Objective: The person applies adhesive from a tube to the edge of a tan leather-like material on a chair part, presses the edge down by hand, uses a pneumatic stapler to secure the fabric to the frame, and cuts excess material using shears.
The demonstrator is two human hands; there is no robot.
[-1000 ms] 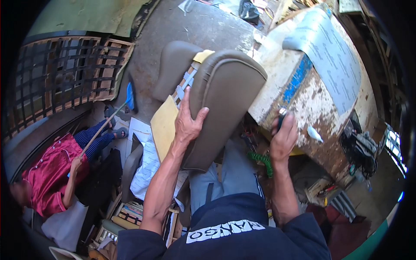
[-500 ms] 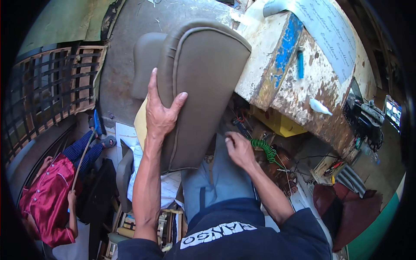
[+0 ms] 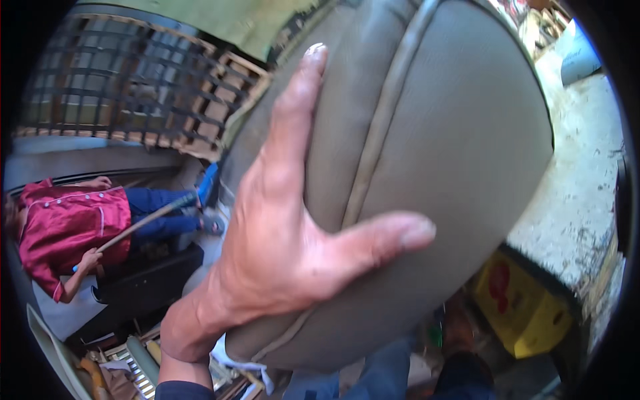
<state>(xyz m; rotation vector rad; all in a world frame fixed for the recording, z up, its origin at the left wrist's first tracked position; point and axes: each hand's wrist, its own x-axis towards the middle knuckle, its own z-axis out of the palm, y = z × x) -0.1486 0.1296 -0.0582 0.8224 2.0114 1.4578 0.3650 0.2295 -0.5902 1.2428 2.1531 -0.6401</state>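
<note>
A grey-brown upholstered cushion (image 3: 453, 153) with raised piping along its edge fills the middle of the view, tilted and close up. My left hand (image 3: 280, 233) grips its left edge, the thumb across the broad face and the fingers stretched along the padded side. A dark sleeve (image 3: 470, 377) shows at the lower right, below the cushion. My right hand is out of sight; whether it touches the cushion's far side cannot be seen.
At right stands a worn, paint-stained table (image 3: 573, 193), with a yellow container (image 3: 523, 307) beneath it. A person in a red shirt (image 3: 73, 230) holds a stick (image 3: 143, 223) at left. Behind is a frame with woven black straps (image 3: 127, 87). Slatted wood and rolls (image 3: 140, 357) lie lower left.
The cushion has come much closer and leans more to the right, with my left hand still on its edge. My right hand, earlier over my leg, has left the view.
</note>
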